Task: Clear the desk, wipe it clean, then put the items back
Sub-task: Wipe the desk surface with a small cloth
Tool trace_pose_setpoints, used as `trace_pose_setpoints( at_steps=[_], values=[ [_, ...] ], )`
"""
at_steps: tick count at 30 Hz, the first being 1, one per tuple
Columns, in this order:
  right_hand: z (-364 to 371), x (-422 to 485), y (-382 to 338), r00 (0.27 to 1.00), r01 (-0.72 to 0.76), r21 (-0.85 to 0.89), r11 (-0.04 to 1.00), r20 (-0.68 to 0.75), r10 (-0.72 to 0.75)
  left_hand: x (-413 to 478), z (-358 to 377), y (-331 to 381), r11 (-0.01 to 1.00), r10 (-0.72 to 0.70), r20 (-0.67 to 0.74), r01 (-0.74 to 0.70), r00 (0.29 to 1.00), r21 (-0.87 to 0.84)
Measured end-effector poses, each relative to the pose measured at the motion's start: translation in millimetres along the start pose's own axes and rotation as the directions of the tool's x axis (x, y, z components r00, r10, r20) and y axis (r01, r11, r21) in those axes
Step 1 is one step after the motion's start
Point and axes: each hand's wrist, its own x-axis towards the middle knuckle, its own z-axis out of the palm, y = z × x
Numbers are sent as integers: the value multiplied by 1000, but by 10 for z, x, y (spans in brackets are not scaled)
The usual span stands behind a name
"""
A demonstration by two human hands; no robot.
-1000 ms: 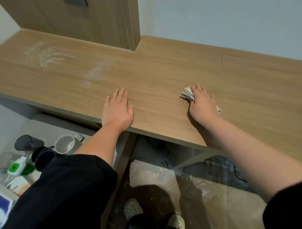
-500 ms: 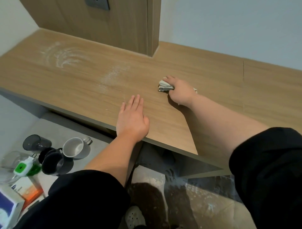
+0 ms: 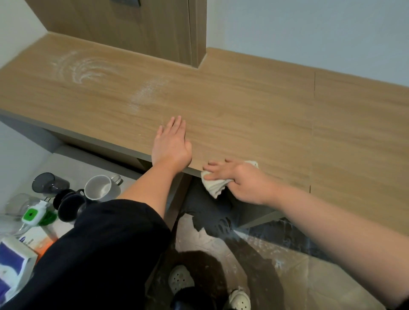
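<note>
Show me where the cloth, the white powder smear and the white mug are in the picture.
cloth (image 3: 215, 188): head view, on its bunched lower part.
white powder smear (image 3: 88, 72): head view, on its curved streaks.
white mug (image 3: 99, 188): head view, on the inner wall of the cup.

Home room, I'd say: built-in wood tabletop (image 3: 243, 106) against a plain wall (image 3: 309, 33), wood panel (image 3: 143, 28) with a grey plate (image 3: 126, 2), tiled floor (image 3: 321, 276), mugs (image 3: 99, 188) and a tissue box (image 3: 13, 261) down left, my clogs (image 3: 180, 278) on.
</note>
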Motion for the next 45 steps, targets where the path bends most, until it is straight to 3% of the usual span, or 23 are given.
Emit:
trace_pose_setpoints(
  at_steps=[2,4,6,8,11,13,16,20,26,30,35,39,45],
  values=[
    [48,-147,-88,1000,9,125,992,-8,-8,-4,1,4,1000,3,-2,-3,1000,1],
    [-69,-197,-130,976,-55,287,956,-188,112,-3,4,4,1000,7,-3,-7,1000,-1],
    [-300,-127,-13,852,-147,336,930,-435,292,3,13,-4,1000,6,-10,-6,1000,-2],
    [-516,-14,163,745,-288,262,921,-543,387,7,20,-5,1000,10,-17,-10,1000,3],
    [-567,140,409,803,-461,-1,887,-425,417,5,40,-6,1000,9,-29,-9,1000,-18],
    [-479,191,511,861,-469,-259,845,-349,370,12,43,-13,999,10,-31,-11,999,-35],
    [-428,258,541,865,-463,-344,817,-379,330,12,10,-33,992,38,-14,-39,999,-116],
    [-391,558,434,852,-471,-334,816,-413,323,0,-126,-232,951,111,-37,-117,993,-285],
    [-389,1252,277,784,-517,-194,834,-498,370,201,-338,-991,992,53,-69,-60,996,-112],
    [-381,1688,255,712,-599,-171,782,-562,422,415,-428,-1417,993,-61,-98,50,993,-108],
    [-487,2051,246,677,-619,-165,768,-608,416,489,-329,-1684,974,-191,-45,184,980,-129],
    [-601,2345,227,664,-552,-95,829,-651,368,523,-284,-1688,988,-154,-17,154,988,-21],
    [-717,2843,157,647,-476,32,879,-663,375,529,-301,-1691,988,-155,11,156,988,-19]
  ],
)
